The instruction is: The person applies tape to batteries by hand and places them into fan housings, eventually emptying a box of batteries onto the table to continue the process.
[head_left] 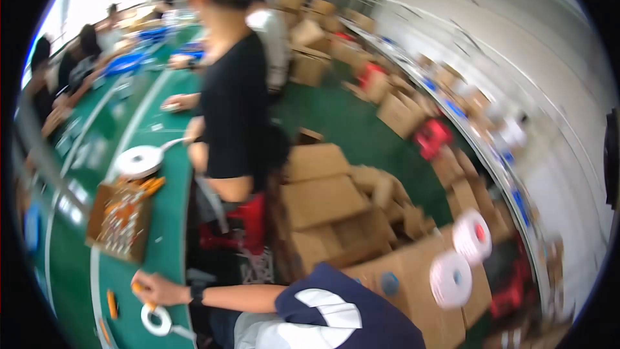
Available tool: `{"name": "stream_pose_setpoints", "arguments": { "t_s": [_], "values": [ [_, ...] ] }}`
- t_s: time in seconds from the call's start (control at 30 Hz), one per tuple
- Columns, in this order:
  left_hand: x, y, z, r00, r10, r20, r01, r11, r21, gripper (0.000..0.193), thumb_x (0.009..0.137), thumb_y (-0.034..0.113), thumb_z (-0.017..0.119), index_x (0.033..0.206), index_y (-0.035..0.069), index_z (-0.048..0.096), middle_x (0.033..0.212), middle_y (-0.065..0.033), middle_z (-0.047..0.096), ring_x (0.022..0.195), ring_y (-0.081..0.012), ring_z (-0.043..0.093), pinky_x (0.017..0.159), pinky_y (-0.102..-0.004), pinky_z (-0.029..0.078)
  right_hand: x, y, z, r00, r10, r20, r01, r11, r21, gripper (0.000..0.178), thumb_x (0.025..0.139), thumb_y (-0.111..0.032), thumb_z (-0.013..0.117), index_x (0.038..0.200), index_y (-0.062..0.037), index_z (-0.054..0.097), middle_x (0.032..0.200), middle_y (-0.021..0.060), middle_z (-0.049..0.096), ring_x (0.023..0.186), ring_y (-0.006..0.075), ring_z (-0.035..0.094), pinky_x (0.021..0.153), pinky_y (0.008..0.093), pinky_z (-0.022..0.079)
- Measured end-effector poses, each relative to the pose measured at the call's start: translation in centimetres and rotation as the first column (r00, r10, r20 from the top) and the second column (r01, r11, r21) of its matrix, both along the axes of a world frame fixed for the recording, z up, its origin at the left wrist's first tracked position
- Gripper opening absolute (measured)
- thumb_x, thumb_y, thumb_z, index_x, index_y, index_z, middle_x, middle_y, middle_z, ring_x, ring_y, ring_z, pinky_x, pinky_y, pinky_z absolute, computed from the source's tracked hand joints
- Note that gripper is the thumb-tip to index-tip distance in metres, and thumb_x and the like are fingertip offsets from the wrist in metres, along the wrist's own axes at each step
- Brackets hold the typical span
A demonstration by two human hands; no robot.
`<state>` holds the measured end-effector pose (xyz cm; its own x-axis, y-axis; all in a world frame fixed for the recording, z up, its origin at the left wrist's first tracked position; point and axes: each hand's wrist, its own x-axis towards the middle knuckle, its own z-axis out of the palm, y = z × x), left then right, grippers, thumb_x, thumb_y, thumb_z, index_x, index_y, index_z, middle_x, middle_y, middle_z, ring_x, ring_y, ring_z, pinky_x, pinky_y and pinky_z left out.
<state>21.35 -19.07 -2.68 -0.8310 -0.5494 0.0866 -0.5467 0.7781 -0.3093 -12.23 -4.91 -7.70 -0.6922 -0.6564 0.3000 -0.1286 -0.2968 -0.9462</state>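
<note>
My right hand [158, 289] reaches over the green table from the lower middle, a dark band on its wrist. Its fingers are closed on a small orange tool [137, 287], mostly covered by the hand and blurred. Just below the hand a white tape roll [145, 323] lies on the table, a loose strip trailing to the right. To the left rests another slim orange object [112, 304], with a further orange piece [104, 329] nearer the lower edge. My left hand is out of view.
An open cardboard box [97, 220] of small orange and white pieces stands ahead, beside a larger white roll [139, 161]. A co-worker in black [232, 103] stands close at the table. Big cartons [320, 181] and two pink-white rolls [451, 279] are on the right.
</note>
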Motion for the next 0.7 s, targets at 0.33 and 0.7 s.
{"name": "stream_pose_setpoints", "arguments": {
  "t_s": [0.33,0.7],
  "values": [
    [-4.3,-3.4,1.1,0.953,-0.199,-0.23,0.288,0.833,0.472,0.015,0.084,0.018,0.076,0.089,0.004,0.071,0.086,-0.0193,0.06,0.084,-0.0399,0.058,0.077,-0.0474,0.048,-2.4,2.9,0.4,0.997,-0.071,-0.034,0.071,0.997,0.001,0.025,0.093,-0.011,0.064,0.11,-0.0056,0.046,0.066,0.0078,0.058,0.059,0.0163,0.057,0.055,0.0324,0.044],
    [-6.5,2.4,1.0,0.631,0.075,-0.772,0.339,0.869,0.361,0.014,0.084,0.016,0.074,0.085,0.006,0.064,0.092,-0.0093,0.065,0.088,-0.0305,0.06,0.077,-0.0408,0.044,-3.1,7.3,3.6,0.989,-0.062,-0.137,0.081,0.986,0.142,0.036,0.103,-0.018,0.055,0.134,-0.0016,0.046,0.11,0.0093,0.062,0.104,0.0209,0.062,0.088,0.0361,0.055]
  ]
}}
